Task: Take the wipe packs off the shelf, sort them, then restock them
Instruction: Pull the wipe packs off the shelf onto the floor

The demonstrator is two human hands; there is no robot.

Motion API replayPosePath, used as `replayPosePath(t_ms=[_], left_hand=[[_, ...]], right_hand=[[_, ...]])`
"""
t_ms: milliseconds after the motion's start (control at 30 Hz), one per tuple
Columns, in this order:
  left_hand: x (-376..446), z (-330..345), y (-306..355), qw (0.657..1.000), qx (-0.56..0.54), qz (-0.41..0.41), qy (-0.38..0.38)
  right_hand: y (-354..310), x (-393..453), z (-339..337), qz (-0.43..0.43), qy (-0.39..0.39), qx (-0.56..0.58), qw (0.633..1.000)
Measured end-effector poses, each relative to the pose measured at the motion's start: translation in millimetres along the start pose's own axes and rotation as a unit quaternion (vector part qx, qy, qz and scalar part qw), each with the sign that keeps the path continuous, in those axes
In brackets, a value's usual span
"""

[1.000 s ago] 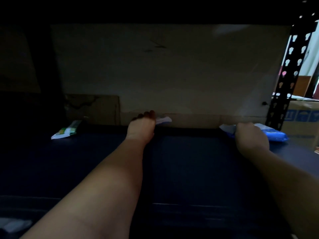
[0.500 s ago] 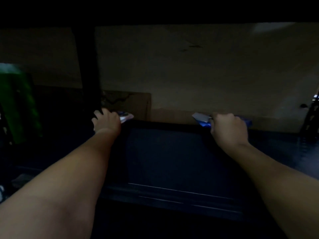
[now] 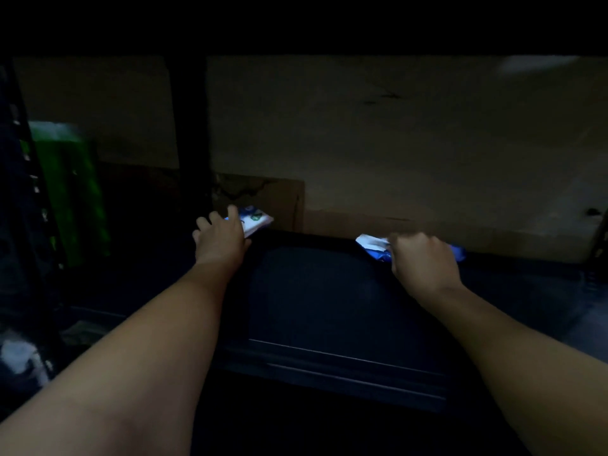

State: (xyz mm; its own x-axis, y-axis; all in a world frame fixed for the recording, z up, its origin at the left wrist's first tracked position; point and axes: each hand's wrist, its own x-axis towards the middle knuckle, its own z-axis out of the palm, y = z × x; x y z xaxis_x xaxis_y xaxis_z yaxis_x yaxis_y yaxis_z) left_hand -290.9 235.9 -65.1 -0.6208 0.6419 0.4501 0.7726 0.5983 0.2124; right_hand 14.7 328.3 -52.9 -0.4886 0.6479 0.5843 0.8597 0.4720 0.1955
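light: very dim | back: tan panel | dark upright post | far left: green object

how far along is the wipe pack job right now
Done: no sorted packs show. In hand: the right hand grips a blue pack and the left hand lies on a white pack, both at the back of the dark shelf. Left: whether these are coming off or going back can't be told, so sorting and restocking may remain.

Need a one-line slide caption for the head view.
Dark shelf: left hand on a white wipe pack, right hand gripping a blue pack.
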Motion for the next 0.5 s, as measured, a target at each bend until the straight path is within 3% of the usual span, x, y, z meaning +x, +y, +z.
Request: replayPosePath(t_ms=[200,367,500], left_hand=[[-54,-45,1,0.988,0.020,0.116,0.103],[-107,-98,9,0.978,-0.033,0.173,0.111],[-144,-143,21,0.962,-0.060,0.209,0.164]], right_hand=[[10,-29,-60,0.000,0.045,0.024,0.999],[16,-60,-116,0.006,0.090,0.001,0.996],[21,-84,-163,0.007,0.140,-0.002,0.990]])
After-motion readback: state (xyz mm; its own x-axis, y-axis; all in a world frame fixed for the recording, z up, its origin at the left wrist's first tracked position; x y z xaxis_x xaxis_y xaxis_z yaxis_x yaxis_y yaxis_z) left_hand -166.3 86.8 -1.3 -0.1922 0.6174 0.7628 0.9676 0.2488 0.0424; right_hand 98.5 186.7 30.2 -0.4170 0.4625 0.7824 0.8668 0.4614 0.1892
